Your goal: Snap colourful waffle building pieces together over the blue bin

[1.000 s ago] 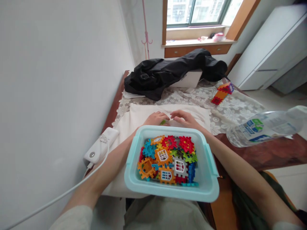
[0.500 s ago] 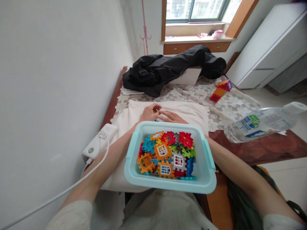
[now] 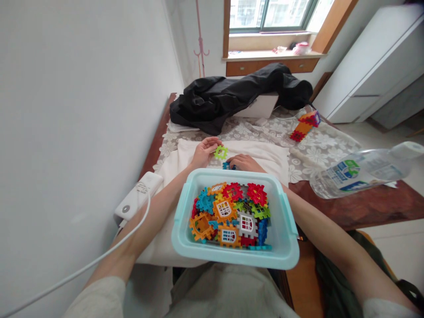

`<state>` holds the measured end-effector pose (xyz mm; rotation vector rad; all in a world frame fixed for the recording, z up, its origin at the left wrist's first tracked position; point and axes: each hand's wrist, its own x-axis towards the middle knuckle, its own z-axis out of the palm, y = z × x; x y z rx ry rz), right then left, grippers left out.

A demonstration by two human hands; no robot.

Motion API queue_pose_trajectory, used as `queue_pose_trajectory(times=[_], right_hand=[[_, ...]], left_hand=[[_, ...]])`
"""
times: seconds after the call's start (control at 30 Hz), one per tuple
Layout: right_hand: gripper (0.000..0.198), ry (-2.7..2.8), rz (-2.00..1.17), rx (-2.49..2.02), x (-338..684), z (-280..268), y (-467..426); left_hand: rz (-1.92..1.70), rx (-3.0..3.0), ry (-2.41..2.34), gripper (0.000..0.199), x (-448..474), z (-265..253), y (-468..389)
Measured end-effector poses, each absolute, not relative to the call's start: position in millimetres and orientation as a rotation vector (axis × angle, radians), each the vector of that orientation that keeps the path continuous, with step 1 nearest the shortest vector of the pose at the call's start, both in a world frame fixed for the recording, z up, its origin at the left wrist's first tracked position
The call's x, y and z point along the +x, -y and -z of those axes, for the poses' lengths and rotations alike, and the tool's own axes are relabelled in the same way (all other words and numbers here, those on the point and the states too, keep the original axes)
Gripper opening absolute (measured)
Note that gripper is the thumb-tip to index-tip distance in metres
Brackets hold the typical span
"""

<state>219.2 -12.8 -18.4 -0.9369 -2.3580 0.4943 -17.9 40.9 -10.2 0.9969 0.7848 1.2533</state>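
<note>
Beyond the tub, over the white cloth (image 3: 185,154), my left hand (image 3: 204,151) pinches a lime-green square building piece (image 3: 220,153) with notched edges and a cut-out middle. My right hand (image 3: 245,162) is curled, its fingers closed on a blue notched building piece (image 3: 226,165); the tub's far rim is close below it. The two pieces are apart. In front of my body sits a light-blue plastic tub (image 3: 285,247) holding several interlocking pieces in red, orange, green, blue and grey, some with white window inserts.
A white power strip (image 3: 141,194) with a cord lies by the left wall. Right of the cloth are a clear plastic bottle (image 3: 361,170) and a red-orange assembled block model (image 3: 304,126). A black garment (image 3: 232,97) covers a white box at the back.
My hands were close together and have moved apart. The green piece, mostly hidden before, now shows in my left hand, and the blue piece shows by my right fingers.
</note>
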Motion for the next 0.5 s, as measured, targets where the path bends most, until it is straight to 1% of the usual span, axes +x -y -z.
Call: queue_pose_trajectory(times=[0.1,0.17,0.27,0.43,0.5], right_hand=[[0.015,2.247,-0.437,-1.050,228,22,6],[0.013,2.106,-0.392,-1.100,234,22,4],[0.016,1.973,-0.349,-1.030,237,21,4],[0.026,2.115,-0.418,-0.951,233,28,2],[0.032,2.217,-0.464,-0.935,231,32,-1]], left_hand=[[-1.161,1.157,-0.793,0.038,-17,23,-45],[-1.089,1.262,-0.781,0.048,-16,32,-48],[-1.005,1.367,-0.717,0.062,-14,43,-51],[-0.955,1.560,-0.702,0.082,-14,40,-41],[-0.952,1.632,-0.733,0.086,-15,31,-31]])
